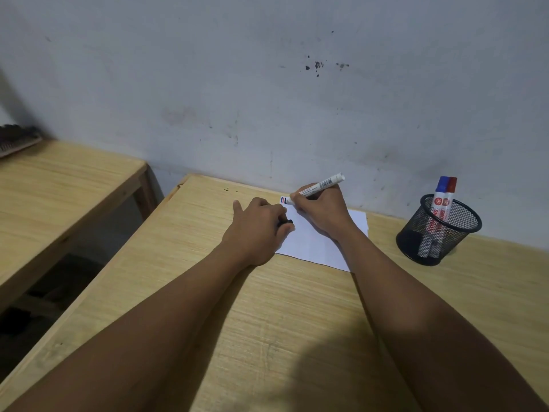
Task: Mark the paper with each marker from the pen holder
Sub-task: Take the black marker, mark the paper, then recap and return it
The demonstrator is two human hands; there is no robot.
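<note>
1. Two markers, one with a blue cap [443, 183] and one with a red cap [452, 184], stand upright in the black mesh pen holder [439, 230] near the back right of the tabletop [267, 307].
2. A third marker [319, 185] is in the right hand [322, 211], whose grip is clamped round the lower barrel, with the tip down at the far left corner of the paper [315, 242], where small blue and red marks [283, 200] already show.
3. The paper lies flat near the back edge of the tabletop, partly under both hands.
4. The left hand [258, 226] rests on the left edge of the sheet, fingers curled shut on a small dark thing, probably the cap [286, 223]; I cannot tell for certain.
5. Handling, as I judge it: the marker is light, stiff and smooth, so it is best held low on the barrel, close to the tip, for control.
6. The paper is thin and slides easily on the wood, so it needs a flat hand pressing it down while the mark is made.
7. The mesh holder looks light and could tip if a marker is pulled sideways; lift straight up.
</note>
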